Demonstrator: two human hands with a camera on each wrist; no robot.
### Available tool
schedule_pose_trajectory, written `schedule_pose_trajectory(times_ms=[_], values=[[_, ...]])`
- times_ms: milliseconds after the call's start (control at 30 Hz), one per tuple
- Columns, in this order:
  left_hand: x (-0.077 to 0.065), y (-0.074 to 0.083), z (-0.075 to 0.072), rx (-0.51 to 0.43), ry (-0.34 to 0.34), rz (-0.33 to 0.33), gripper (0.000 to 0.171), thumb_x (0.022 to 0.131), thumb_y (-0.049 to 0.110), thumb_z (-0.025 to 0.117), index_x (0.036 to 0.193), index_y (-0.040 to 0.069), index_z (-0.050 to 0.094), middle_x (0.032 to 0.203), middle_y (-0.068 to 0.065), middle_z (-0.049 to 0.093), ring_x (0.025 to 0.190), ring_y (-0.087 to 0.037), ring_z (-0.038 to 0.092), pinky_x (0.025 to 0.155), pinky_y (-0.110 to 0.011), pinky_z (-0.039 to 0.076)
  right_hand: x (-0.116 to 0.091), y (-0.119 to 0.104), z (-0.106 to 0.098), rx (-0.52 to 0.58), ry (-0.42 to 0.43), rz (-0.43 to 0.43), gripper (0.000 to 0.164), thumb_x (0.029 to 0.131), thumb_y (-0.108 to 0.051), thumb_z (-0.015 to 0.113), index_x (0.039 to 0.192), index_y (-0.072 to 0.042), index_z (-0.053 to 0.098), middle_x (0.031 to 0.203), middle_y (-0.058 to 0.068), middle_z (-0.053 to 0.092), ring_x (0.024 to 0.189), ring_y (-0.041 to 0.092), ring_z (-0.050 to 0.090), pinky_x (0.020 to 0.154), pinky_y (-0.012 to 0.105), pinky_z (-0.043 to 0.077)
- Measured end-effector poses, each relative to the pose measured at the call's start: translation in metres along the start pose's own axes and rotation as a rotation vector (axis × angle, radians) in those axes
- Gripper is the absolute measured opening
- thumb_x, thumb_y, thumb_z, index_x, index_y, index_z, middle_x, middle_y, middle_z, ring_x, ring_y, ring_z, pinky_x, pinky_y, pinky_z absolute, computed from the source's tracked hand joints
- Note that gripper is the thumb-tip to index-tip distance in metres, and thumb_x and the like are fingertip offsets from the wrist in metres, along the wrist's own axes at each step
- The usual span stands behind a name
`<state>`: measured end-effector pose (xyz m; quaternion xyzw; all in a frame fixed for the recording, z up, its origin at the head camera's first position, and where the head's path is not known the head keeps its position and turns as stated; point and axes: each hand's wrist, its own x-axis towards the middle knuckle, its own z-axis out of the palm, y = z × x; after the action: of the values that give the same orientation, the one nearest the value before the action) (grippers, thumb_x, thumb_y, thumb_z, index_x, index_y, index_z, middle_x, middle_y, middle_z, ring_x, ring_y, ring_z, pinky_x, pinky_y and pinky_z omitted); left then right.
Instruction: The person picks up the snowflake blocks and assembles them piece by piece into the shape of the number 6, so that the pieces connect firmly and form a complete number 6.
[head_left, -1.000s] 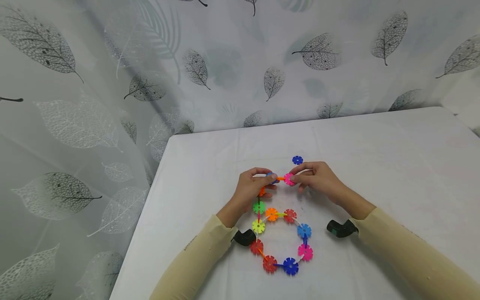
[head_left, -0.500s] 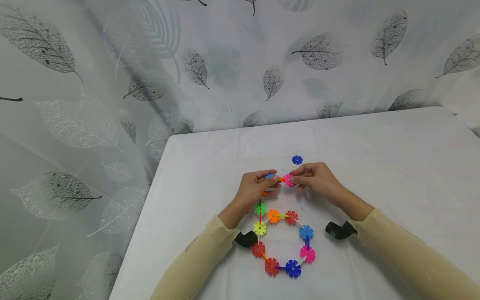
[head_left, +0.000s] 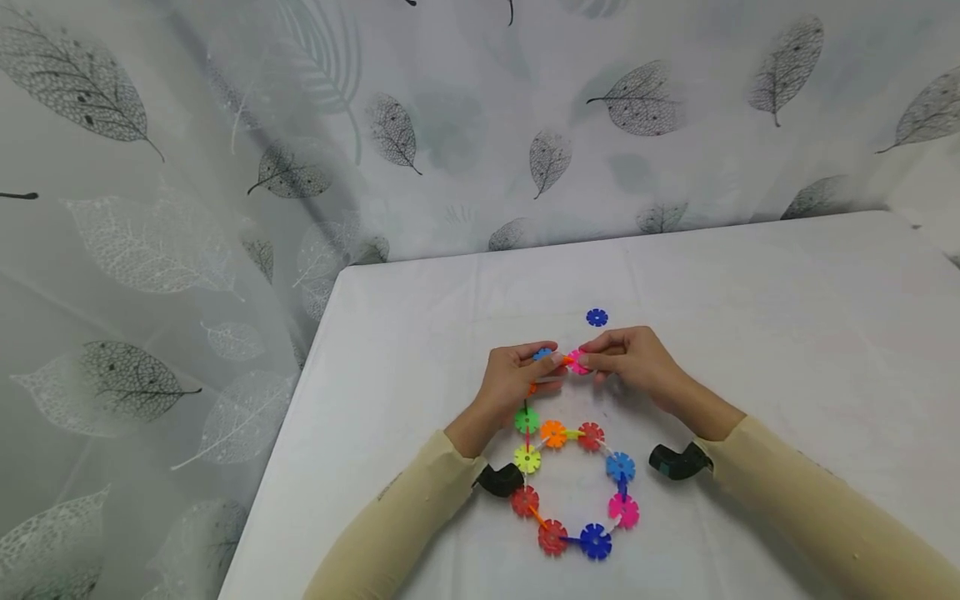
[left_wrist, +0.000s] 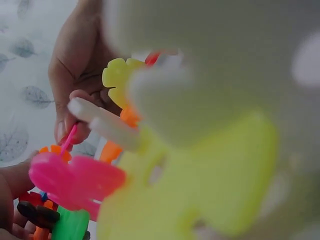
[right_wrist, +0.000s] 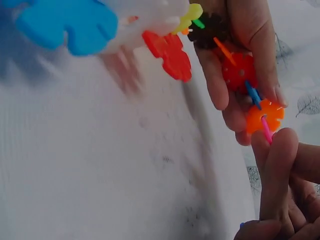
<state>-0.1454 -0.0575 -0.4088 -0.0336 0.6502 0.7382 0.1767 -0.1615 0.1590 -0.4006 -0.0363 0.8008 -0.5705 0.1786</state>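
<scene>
My left hand pinches an orange notched disc near the end of a chain of interlocking plastic discs. Light blue shows behind its fingers. Between thumb and fingertips, my right hand pinches a pink disc, seen edge-on in both wrist views, where it meets the orange disc. From the left hand the chain runs down past a green disc to a yellow disc, part of a ring of many-coloured discs below. Large blurred discs cover much of the left wrist view.
A loose dark blue disc lies on the white-covered table beyond the hands. The ring's near side holds a blue disc and a red disc. A leaf-patterned curtain hangs behind the table. Black wrist cameras stick out from both sleeves.
My left hand has shifted slightly right towards the right hand, and its thumb now sits closer to the pink disc. The ring has slid a little right and nearer to me.
</scene>
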Motion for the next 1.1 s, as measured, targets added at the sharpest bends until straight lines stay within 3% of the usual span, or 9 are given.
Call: schedule_pose_trajectory(times_ms=[267, 400, 533, 800, 1100], values=[[0.001, -0.001, -0.001, 0.028, 0.016, -0.020, 0.041, 0.095, 0.017, 0.072, 0.132, -0.001, 0.065, 0.109, -0.014, 0.075, 0.102, -0.028, 0.073, 0.082, -0.039, 0.059, -0.001, 0.001, 0.000, -0.065, -0.034, -0.062, 0.029, 0.095, -0.018, 0.073, 0.114, 0.003, 0.070, 0.095, 0.011, 0.076, 0.073, 0.025, 0.072, 0.074, 0.029, 0.053], [0.002, 0.000, -0.006, 0.040, 0.009, -0.034, 0.043, 0.094, 0.019, 0.073, 0.133, 0.001, 0.065, 0.109, -0.013, 0.075, 0.104, -0.028, 0.072, 0.083, -0.041, 0.059, 0.000, -0.002, -0.004, -0.159, -0.052, -0.102, 0.036, 0.098, -0.031, 0.070, 0.120, -0.003, 0.070, 0.103, 0.011, 0.075, 0.080, 0.024, 0.073, 0.075, 0.035, 0.057], [0.001, 0.002, -0.008, 0.052, 0.000, -0.023, 0.045, 0.093, 0.021, 0.074, 0.134, 0.002, 0.065, 0.110, -0.012, 0.075, 0.106, -0.029, 0.071, 0.084, -0.042, 0.059, 0.002, -0.004, -0.012, -0.243, 0.026, -0.142, 0.047, 0.099, -0.040, 0.066, 0.134, -0.008, 0.064, 0.116, 0.011, 0.070, 0.095, 0.026, 0.071, 0.077, 0.040, 0.058], [0.001, -0.001, -0.012, 0.062, 0.016, -0.036, 0.043, 0.094, 0.022, 0.075, 0.132, 0.004, 0.066, 0.110, -0.010, 0.075, 0.105, -0.029, 0.071, 0.087, -0.041, 0.058, 0.006, -0.015, -0.024, -0.310, 0.214, -0.266, 0.054, 0.099, -0.031, 0.068, 0.146, -0.011, 0.052, 0.132, 0.015, 0.062, 0.116, 0.036, 0.062, 0.092, 0.054, 0.054], [-0.001, 0.004, -0.012, 0.077, 0.035, -0.070, 0.039, 0.097, 0.025, 0.072, 0.130, 0.006, 0.068, 0.110, -0.010, 0.075, 0.102, -0.027, 0.072, 0.082, -0.038, 0.060, 0.019, -0.022, -0.026, -0.331, 0.292, -0.273, 0.056, 0.099, -0.024, 0.069, 0.149, -0.010, 0.049, 0.141, 0.015, 0.057, 0.124, 0.033, 0.058, 0.099, 0.052, 0.050]])
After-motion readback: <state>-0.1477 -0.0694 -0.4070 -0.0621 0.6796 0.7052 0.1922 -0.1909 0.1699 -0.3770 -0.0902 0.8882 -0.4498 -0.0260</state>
